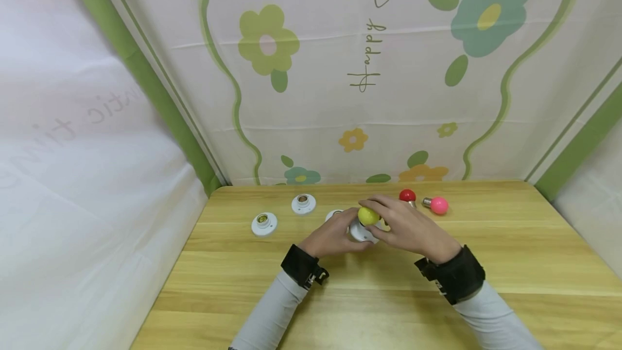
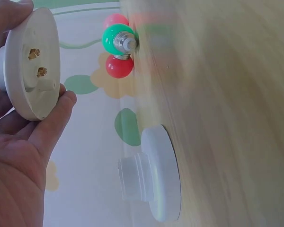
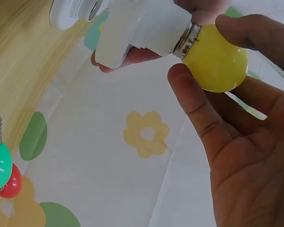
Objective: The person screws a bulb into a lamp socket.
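My left hand (image 1: pixel 335 234) grips a white round bulb socket (image 1: pixel 360 233) by its rim, tilted and lifted off the table. Its hollow underside with brass contacts shows in the left wrist view. A yellow light bulb (image 3: pixel 217 61) sits with its metal base partly inside the socket's collar; some thread is still visible in the right wrist view. The fingers of my right hand (image 1: pixel 410 226) are curled around the yellow globe. Close behind the left hand, another white socket (image 2: pixel 161 172) rests on the table.
Two more white sockets, one nearer (image 1: pixel 264 224) and one farther (image 1: pixel 303 204), lie to the left on the wooden table (image 1: pixel 340 307). Beyond the right hand lie a red bulb (image 1: pixel 407 195), a pink bulb (image 1: pixel 439 205) and a green bulb (image 2: pixel 114 39). Patterned fabric (image 1: pixel 311 107) hangs behind the table.
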Demonstrator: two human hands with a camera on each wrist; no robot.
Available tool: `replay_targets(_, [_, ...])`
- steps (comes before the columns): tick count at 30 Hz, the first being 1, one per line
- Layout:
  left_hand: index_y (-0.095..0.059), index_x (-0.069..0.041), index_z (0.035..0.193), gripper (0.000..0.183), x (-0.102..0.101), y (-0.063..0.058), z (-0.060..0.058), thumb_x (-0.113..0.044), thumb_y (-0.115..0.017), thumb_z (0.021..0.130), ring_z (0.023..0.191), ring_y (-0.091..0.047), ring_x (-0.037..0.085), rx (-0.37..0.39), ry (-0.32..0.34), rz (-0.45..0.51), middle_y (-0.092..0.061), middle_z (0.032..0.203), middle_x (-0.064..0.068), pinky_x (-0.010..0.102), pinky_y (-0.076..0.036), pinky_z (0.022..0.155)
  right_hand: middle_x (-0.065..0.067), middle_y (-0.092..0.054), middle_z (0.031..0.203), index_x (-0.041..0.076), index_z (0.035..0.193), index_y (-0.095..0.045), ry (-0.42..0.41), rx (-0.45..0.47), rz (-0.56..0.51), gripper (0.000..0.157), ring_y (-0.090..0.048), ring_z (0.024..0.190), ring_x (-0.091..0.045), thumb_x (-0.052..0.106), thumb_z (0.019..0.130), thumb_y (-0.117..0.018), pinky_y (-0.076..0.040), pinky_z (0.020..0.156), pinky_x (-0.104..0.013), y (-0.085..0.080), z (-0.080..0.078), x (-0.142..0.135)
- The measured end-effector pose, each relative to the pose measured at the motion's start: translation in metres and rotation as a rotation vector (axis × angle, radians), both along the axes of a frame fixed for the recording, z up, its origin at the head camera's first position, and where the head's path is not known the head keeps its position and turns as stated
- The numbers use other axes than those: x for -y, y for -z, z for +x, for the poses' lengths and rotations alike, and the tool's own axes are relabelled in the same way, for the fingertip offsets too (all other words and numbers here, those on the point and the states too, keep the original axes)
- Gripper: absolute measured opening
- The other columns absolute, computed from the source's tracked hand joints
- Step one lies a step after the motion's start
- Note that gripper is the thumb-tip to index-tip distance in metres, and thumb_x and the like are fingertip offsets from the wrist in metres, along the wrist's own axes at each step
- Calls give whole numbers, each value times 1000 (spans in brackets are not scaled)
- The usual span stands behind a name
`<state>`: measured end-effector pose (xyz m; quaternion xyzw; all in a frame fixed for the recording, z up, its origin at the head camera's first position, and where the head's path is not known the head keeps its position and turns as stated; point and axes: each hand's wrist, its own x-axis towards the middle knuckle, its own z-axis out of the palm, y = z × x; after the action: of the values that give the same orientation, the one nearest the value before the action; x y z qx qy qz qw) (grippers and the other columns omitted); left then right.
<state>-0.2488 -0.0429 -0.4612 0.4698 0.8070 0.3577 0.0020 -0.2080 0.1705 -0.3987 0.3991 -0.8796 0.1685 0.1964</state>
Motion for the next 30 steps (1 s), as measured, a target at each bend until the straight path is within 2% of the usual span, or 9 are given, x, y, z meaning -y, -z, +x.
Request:
replay_targets(8, [-39,-21,141,64,-1,-2,2,-42,-68,87,114,-51,3,16,1,8,-53,131,-7,19,-47,92,-6,-62,116,6,122,-61,10,-41,-28,50,-60,99,-15,31,82,-76,-56,76,-29,2,-2,1])
replay_targets(12, [-40,-21,140,64,-1,-3,2,-42,-68,87,113,-52,3,0,-9,14,-53,130,-6,18,-48,91,-7,-60,122,7,128,-57,-1,-32,-33,54,-59,105,-17,30,83,-75,-56,79,-31,2,-2,1])
replay_targets(16, [-40,-20,140,65,1,-3,2,-41,-69,86,112,-52,3,1,-22,21,-53,129,-7,18,-48,90,-4,-57,128,10,131,-55,-29,15,-50,54,-56,111,-16,28,84,-74,-55,83,-32,2,-1,0])
replay_targets(21, [-38,-22,141,67,1,-4,2,-39,-71,85,113,-52,4,12,-18,42,-53,130,-7,19,-48,92,-3,-55,131,11,131,-56,-42,46,-63,52,-54,113,-14,24,84,-73,-55,82,-30,1,-1,-2])
replay_targets(26, [-40,-21,141,66,0,-5,2,-36,-72,85,113,-52,4,1,-7,51,-54,129,-7,19,-48,92,-3,-58,127,11,128,-57,-39,54,-82,49,-57,99,-9,23,83,-73,-55,70,-23,0,-1,-2])
replay_targets(30, [-41,-19,140,65,0,-6,3,-36,-72,85,111,-53,4,2,-6,50,-55,128,-6,19,-48,91,-1,-59,121,11,124,-58,-34,37,-90,47,-56,90,-7,25,82,-75,-54,67,-22,0,-1,-2])
